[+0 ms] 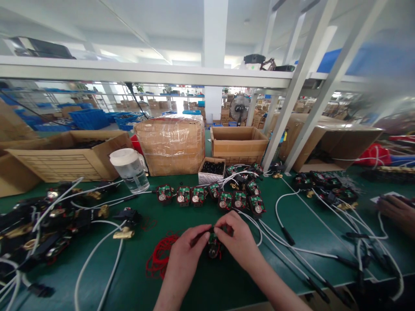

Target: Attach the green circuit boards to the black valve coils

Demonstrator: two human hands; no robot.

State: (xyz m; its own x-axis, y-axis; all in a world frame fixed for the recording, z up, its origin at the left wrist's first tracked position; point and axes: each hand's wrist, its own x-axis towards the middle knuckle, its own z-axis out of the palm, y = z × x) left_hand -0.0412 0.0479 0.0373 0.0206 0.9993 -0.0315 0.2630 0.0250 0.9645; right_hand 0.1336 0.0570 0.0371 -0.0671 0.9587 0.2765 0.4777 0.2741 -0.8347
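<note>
Head view: we see the left hand [190, 245] and the right hand [234, 236] pinching the circuit unit [213, 249] at its upper edge, between them. Red wires [161, 254] lie just beside the left hand; from there green tabletop [136, 263] extends leftward until the white cable [121, 246].

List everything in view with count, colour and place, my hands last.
near module: one, green and black, at the fingertips
other modules: at least eight, green and black, beyond the hands
wire bundle: one, red, beside left hand
assemblies: several, black with brass, left and right
cables: many, white, both sides
bench: one, green, beneath everything
small box: one, white, behind modules
jug: one, clear, white lid, back left
cartons: several, brown, bench's back
shelf: one, white, overhead
bins: several, blue, background left
fan: one, dark, background
co-worker's hand: one, far right
left hand: one, bare, near module's left
right hand: one, bare, its right
</note>
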